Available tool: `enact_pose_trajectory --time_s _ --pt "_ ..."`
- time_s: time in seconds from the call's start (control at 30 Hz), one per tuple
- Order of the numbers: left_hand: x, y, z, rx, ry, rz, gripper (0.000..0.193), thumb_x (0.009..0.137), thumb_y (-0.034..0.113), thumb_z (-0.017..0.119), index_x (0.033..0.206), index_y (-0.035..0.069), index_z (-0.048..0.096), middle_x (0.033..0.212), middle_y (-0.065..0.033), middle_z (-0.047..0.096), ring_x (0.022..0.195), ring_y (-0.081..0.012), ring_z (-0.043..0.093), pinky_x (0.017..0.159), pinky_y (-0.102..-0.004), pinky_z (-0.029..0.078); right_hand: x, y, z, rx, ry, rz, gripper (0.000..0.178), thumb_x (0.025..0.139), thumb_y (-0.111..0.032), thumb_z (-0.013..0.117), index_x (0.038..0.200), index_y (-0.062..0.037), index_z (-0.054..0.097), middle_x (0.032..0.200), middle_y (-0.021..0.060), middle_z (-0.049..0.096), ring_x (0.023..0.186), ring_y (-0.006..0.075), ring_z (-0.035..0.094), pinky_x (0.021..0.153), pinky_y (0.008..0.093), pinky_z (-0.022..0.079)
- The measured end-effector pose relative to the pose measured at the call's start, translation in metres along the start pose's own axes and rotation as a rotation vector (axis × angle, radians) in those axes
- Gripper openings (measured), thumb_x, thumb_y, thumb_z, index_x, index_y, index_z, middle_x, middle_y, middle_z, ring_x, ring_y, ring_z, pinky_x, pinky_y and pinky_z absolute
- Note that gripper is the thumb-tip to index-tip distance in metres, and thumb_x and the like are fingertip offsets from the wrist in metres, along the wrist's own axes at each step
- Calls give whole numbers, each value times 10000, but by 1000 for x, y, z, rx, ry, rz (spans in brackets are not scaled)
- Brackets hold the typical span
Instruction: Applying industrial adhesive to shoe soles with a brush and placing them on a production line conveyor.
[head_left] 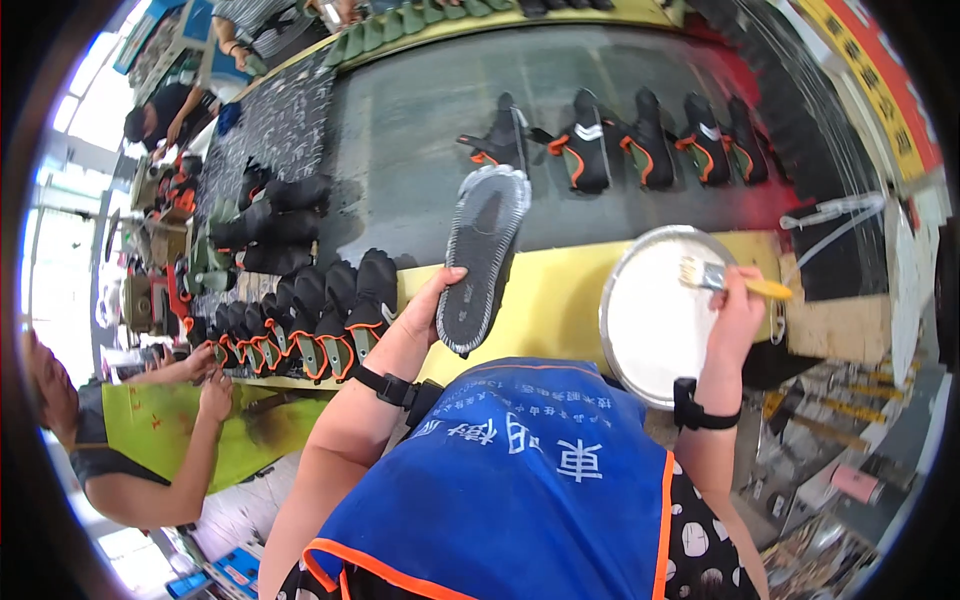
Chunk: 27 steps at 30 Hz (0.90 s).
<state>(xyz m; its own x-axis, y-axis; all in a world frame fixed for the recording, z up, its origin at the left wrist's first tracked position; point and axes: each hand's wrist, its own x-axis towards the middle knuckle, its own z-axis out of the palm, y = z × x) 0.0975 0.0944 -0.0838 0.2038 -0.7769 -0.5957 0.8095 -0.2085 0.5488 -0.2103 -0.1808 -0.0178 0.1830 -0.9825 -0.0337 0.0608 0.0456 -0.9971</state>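
Nearest is someone's blue apron [490, 480]. Beyond it, the left hand [428, 305] pinches a shoe [476, 262], underside up, over the yellow-edged worktop [560, 300]; the right hand's [737, 318] fingers close round a brush [713, 276] above a white-filled pan [606, 322].

Basin [607, 328] right of held shoe [478, 265]
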Motion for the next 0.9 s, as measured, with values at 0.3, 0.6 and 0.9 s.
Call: enact_pose_trajectory --time_s 0.3,0.6,0.9 --pt "102 58 -115 -89 411 326 798 814 33 699 1499 123 298 1256 -162 579 1085 -306 647 913 -469 565 13 6 26 -1 164 86 117 974 -135 606 902 -57 557 729 -13 454 554 69 418 515 219 343" --pt "252 108 -132 918 915 460 1030 608 285 847 1519 236 369 1313 -255 503 1195 -404 558 1037 -442 477 19 -11 42 -231 314 98 102 989 -146 596 975 -47 576 712 -26 455 553 52 388 501 210 324" --pt "144 169 -123 1458 869 283 891 673 423 834 1452 166 487 1396 -267 469 1338 -438 439 1120 -489 395 64 -3 106 -321 63 -46 142 996 -198 616 896 -127 545 649 -66 424 513 15 345 475 190 278"
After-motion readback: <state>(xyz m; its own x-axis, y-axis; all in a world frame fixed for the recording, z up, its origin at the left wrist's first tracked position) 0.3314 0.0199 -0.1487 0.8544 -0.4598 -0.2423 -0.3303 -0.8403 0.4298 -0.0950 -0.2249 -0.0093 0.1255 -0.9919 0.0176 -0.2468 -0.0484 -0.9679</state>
